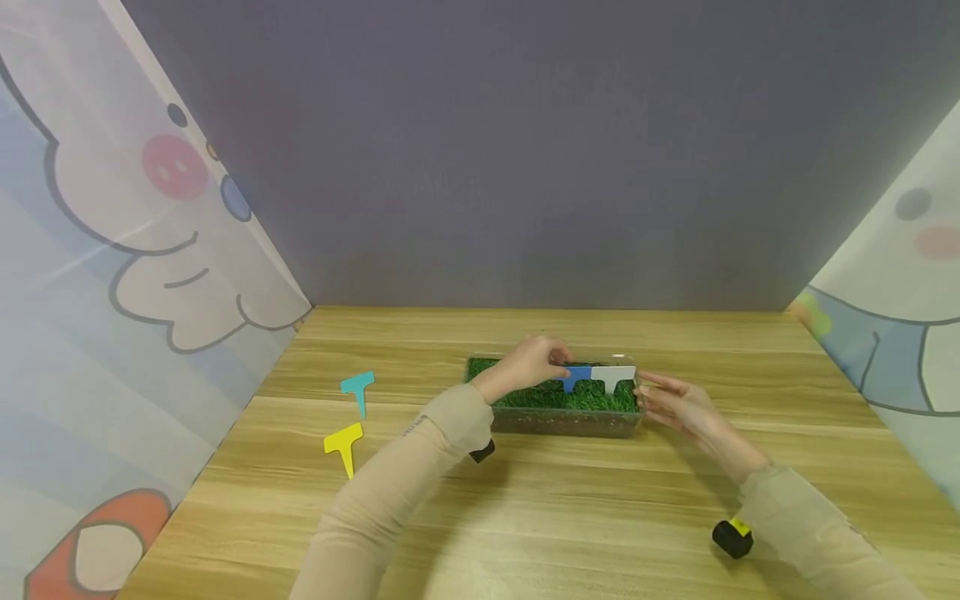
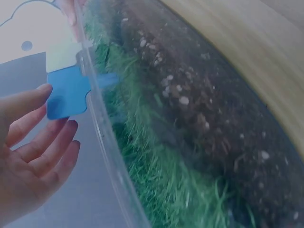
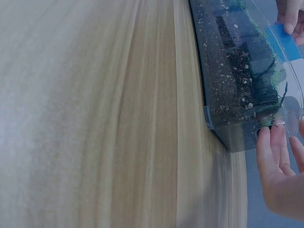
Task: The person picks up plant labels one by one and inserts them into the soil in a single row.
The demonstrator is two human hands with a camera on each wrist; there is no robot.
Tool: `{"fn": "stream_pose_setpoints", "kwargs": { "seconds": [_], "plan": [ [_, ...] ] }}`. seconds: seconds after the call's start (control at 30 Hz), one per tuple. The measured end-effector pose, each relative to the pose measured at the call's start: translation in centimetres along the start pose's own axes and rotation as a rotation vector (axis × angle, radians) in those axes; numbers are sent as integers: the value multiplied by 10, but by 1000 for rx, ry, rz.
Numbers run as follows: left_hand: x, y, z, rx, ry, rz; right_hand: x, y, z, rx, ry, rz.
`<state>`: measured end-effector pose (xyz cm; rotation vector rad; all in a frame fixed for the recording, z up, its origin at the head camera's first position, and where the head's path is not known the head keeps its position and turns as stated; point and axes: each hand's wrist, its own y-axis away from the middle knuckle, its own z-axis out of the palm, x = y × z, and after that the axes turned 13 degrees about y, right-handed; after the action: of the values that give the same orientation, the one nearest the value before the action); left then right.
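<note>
A clear rectangular planter box (image 1: 564,422) stands on the table, with green grass (image 1: 536,398) over dark soil (image 2: 190,114) speckled with pale bits. My left hand (image 1: 527,364) pinches the top of a blue T-shaped plant label (image 1: 577,377) between thumb and fingers. The blue label's stem (image 2: 108,80) points down into the grass. Right beside it, a white T-shaped plant label (image 1: 613,377) stands upright in the grass. My right hand (image 1: 684,406) touches the box's right end with its fingers (image 3: 267,154) nearly straight.
On the wooden table (image 1: 585,508) left of the box lie a teal T-shaped label (image 1: 360,390) and a yellow one (image 1: 345,443). A grey panel (image 1: 525,150) rises behind the table. Cartoon-printed sheets (image 1: 112,275) hang at both sides.
</note>
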<state>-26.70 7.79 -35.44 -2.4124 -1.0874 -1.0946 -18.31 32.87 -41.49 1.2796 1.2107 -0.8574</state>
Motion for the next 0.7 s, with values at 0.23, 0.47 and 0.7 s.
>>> {"fn": "stream_pose_setpoints", "kwargs": {
  "seconds": [0.23,0.47,0.7],
  "plan": [
    [-3,11,-10,-8,1,10,-1,1,1,-1,-8,-5],
    [-4,26,-21,-7,-45,9,-2,2,1,7,4,-3],
    [-5,41,-31,18,-129,23,-2,2,1,14,3,0]
  ]
}}
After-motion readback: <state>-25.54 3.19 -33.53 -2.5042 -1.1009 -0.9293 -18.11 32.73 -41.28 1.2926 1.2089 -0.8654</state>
